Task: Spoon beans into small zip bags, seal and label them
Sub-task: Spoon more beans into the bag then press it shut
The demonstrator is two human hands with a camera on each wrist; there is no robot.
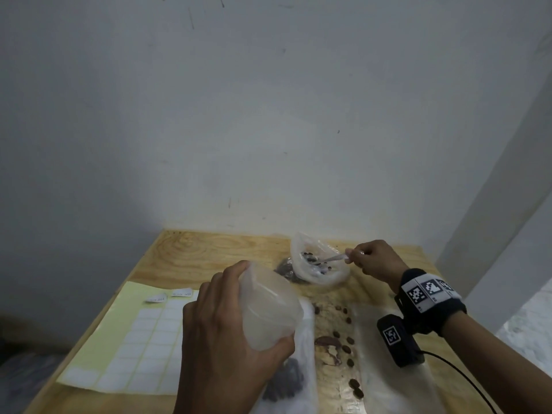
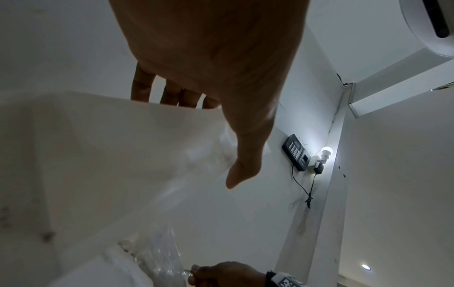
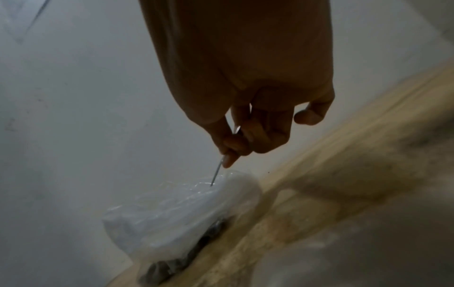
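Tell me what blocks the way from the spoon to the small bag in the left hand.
Nothing visible does. The spoon dips into the bean bag; the left hand holds the small bag up nearer the person, mouth open, open air between.

Two hands [image 1: 227, 333], one spoon [image 1: 336, 257], one label sheet [image 1: 131, 339], two peeled labels [image 1: 156, 297]

The right hand [image 3: 248, 116] pinches a spoon [image 3: 217, 172] over a plastic bag [image 3: 172, 211].

The left hand [image 1: 227, 333] hides part of the near bag of beans [image 1: 286, 383]. Writing on the two peeled labels [image 1: 168, 296] is too small to read. The spoon [image 1: 333, 258] bowl is blurred.
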